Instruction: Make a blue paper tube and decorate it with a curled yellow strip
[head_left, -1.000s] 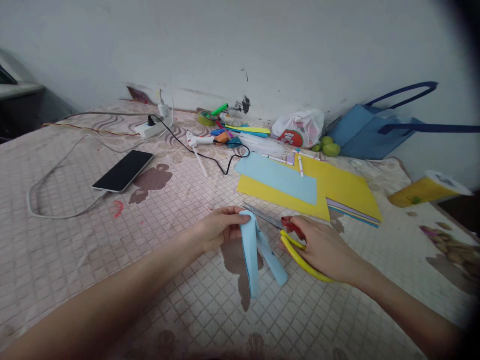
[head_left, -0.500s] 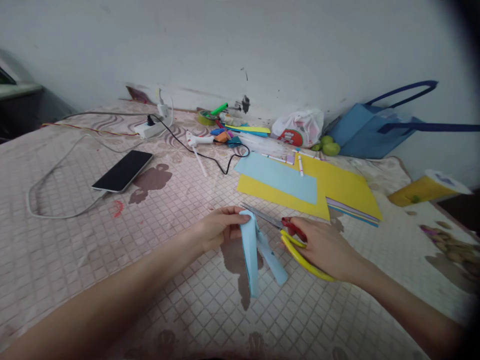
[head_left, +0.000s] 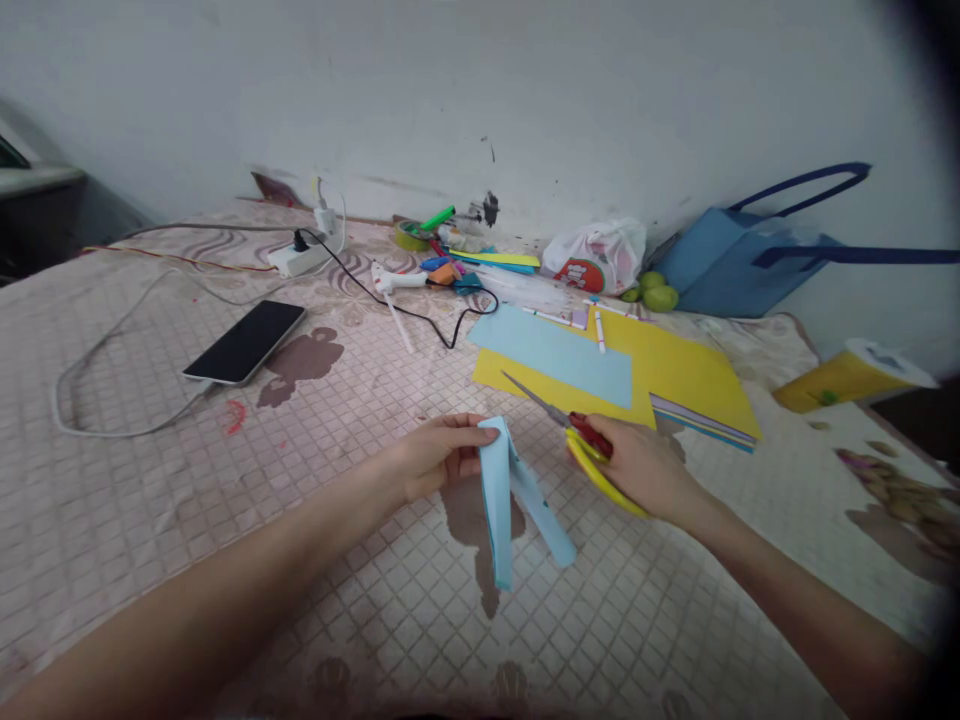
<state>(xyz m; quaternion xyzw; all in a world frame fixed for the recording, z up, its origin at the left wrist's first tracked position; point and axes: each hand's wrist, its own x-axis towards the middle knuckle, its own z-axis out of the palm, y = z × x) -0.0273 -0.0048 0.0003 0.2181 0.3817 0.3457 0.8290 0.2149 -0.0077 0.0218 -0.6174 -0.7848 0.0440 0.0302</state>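
My left hand [head_left: 448, 452] pinches the top end of light blue paper strips [head_left: 496, 515] between thumb and fingers. The strips hang down from the pinch, one nearly straight and another slanting to the right. In my right hand [head_left: 643, 468] is a pair of scissors [head_left: 598, 478] with one yellow and one red handle. Their blades look closed and point up and to the left, apart from the strips. Beyond the blades lie a light blue sheet [head_left: 562, 355] and a yellow sheet [head_left: 491, 372] on the patterned tablecloth [head_left: 360, 600].
At left a phone [head_left: 246, 342] is plugged into a cable. A glue gun [head_left: 401, 281] with a black cord lies behind my hands. Toward the wall are a white plastic bag [head_left: 600, 255], green fruit [head_left: 660, 297] and a blue bag [head_left: 739, 265]. A yellow roll [head_left: 840, 380] stands right.
The scissors have moved up and away from the top of the blue strips, and my right hand has risen with them. My left hand stays nearly still, holding the strips.
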